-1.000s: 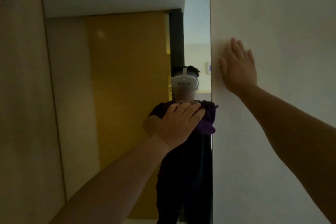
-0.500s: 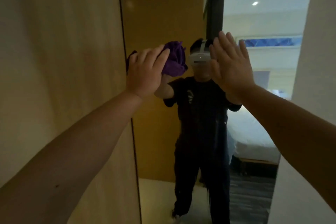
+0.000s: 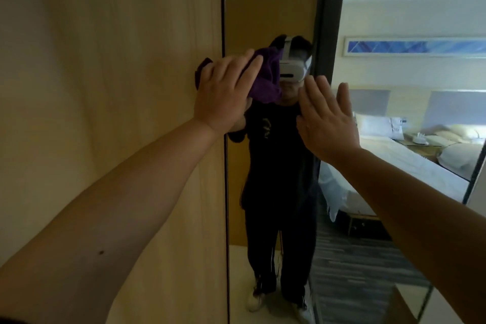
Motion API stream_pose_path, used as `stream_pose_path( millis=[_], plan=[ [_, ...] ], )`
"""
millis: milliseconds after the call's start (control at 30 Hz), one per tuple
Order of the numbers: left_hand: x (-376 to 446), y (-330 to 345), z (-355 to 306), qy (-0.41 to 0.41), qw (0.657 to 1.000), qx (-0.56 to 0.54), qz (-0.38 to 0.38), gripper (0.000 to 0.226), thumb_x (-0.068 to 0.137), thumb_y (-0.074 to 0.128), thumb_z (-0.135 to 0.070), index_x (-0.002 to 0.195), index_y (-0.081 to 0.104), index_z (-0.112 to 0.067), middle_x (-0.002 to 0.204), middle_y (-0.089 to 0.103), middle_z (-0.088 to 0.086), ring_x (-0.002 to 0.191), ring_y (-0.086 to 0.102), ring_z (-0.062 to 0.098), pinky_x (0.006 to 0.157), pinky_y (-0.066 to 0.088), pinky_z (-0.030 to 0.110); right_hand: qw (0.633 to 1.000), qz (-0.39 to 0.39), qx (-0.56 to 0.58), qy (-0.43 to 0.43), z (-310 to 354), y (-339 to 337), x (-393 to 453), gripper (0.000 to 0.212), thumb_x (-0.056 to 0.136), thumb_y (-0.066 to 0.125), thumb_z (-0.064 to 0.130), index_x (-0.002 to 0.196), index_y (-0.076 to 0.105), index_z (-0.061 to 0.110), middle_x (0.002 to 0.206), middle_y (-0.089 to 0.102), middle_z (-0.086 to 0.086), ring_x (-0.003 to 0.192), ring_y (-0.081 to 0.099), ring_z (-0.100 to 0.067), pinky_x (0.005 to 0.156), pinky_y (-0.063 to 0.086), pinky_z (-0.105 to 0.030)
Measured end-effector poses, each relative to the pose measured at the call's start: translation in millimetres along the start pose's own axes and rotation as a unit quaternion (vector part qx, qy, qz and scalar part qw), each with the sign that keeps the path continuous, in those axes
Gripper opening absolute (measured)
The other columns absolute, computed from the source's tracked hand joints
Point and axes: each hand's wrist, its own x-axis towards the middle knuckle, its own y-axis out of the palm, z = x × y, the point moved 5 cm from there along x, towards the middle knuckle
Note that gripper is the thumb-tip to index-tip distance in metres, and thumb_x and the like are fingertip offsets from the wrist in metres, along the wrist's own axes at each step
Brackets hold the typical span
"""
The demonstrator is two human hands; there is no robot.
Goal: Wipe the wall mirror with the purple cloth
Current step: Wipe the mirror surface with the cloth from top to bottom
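Observation:
The tall wall mirror fills the middle and right of the head view, its dark left edge running down beside a wooden panel. My left hand presses the bunched purple cloth flat against the glass at the mirror's left edge, at head height. The cloth sticks out past my fingers to the right and a little to the left. My right hand lies flat on the glass with fingers spread, to the right of the cloth and slightly lower, holding nothing.
A light wooden wall panel stands to the left of the mirror. The mirror reflects a person in dark clothes with a white headset, a bed with white bedding and patterned carpet. A pale wall corner borders the mirror at right.
The view has swung right from the mirror's right edge to its left edge. My left hand moved the cloth up and across to the left edge. My right hand moved off the white wall onto the glass.

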Motion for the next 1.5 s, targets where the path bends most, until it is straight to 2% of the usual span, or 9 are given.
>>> stream_pose_path(
  millis=[300,500,833,933,1033,1133,1267,1367,1500],
  plan=[
    [-16,38,-22,0.011,1.000,-0.013,0.021,0.060,0.096,0.058,-0.041,0.146,0.044,-0.010,0.156,0.035,0.012,0.144,0.033,0.029,0.116,0.027,0.050,0.996,-0.080,-0.029,-0.010,-4,14,-2,0.054,0.108,0.028,0.034,0.154,0.027,0.005,0.162,0.023,-0.018,0.151,0.013,-0.035,0.121,0.007,-0.060],
    [-192,40,-97,0.088,0.987,-0.037,0.131,0.090,0.077,0.071,-0.041,0.150,0.030,-0.011,0.160,0.021,0.013,0.150,0.013,0.031,0.120,0.012,0.053,0.997,-0.078,-0.022,-0.004,-4,12,-2,0.057,0.109,0.015,0.037,0.155,0.023,0.005,0.164,0.017,-0.015,0.153,0.008,-0.032,0.122,0.006,-0.058],
    [-295,43,-136,0.091,0.984,-0.074,0.135,0.044,0.100,0.043,-0.019,0.144,0.045,-0.020,0.156,0.035,0.002,0.146,0.028,0.024,0.116,0.027,0.047,0.998,-0.050,-0.023,0.013,-3,6,-2,0.057,0.107,0.017,0.040,0.155,0.026,0.011,0.164,0.020,-0.010,0.153,0.010,-0.027,0.123,0.008,-0.054],
    [-262,30,-125,0.087,0.979,-0.119,0.139,0.039,0.106,0.032,-0.014,0.140,0.050,-0.019,0.152,0.043,0.001,0.139,0.041,0.023,0.104,0.040,0.046,0.999,-0.038,0.033,0.009,-14,-3,-6,0.052,0.109,0.027,0.034,0.156,0.023,0.013,0.165,0.014,-0.008,0.154,0.004,-0.024,0.124,0.004,-0.047],
    [-170,15,-99,0.013,0.987,-0.146,0.060,0.042,0.095,0.048,-0.007,0.136,0.049,-0.016,0.144,0.050,0.005,0.121,0.053,0.028,0.094,0.039,0.045,0.992,-0.094,0.047,0.075,-53,-27,-13,0.055,0.107,0.038,0.033,0.157,0.026,0.014,0.164,0.018,-0.011,0.153,0.008,-0.025,0.124,0.003,-0.044],
    [-47,6,-74,-0.025,0.990,-0.138,-0.012,0.060,0.083,0.069,-0.007,0.138,0.046,-0.012,0.139,0.054,0.012,0.118,0.046,0.032,0.095,0.039,0.050,0.986,-0.084,0.033,0.139,-94,-46,-20,0.062,0.103,0.026,0.042,0.156,0.027,0.009,0.163,0.019,-0.015,0.152,0.011,-0.030,0.123,0.006,-0.050],
    [82,8,-63,-0.059,0.996,-0.061,-0.024,0.056,0.089,0.064,-0.024,0.141,0.049,-0.014,0.144,0.051,0.009,0.126,0.048,0.030,0.103,0.038,0.047,0.986,-0.056,-0.011,0.159,-128,-38,-33,0.060,0.104,0.022,0.040,0.155,0.025,0.009,0.164,0.017,-0.015,0.153,0.009,-0.032,0.123,0.005,-0.052],
    [92,31,-86,-0.028,0.994,-0.060,0.085,0.059,0.094,0.047,-0.030,0.150,0.036,-0.016,0.158,0.031,0.010,0.145,0.029,0.031,0.116,0.022,0.049,0.987,-0.061,-0.023,0.150,-139,-24,-43,0.058,0.105,0.018,0.039,0.153,0.028,0.009,0.164,0.018,-0.014,0.153,0.009,-0.032,0.123,0.007,-0.053],
    [30,41,-130,0.029,0.992,-0.077,0.090,0.056,0.097,0.039,-0.035,0.148,0.039,-0.011,0.158,0.031,0.012,0.146,0.028,0.032,0.118,0.021,0.051,0.987,-0.099,-0.014,0.128,-141,-16,-44,0.059,0.106,0.018,0.039,0.154,0.028,0.007,0.163,0.019,-0.015,0.152,0.011,-0.033,0.122,0.005,-0.052]
  ],
)
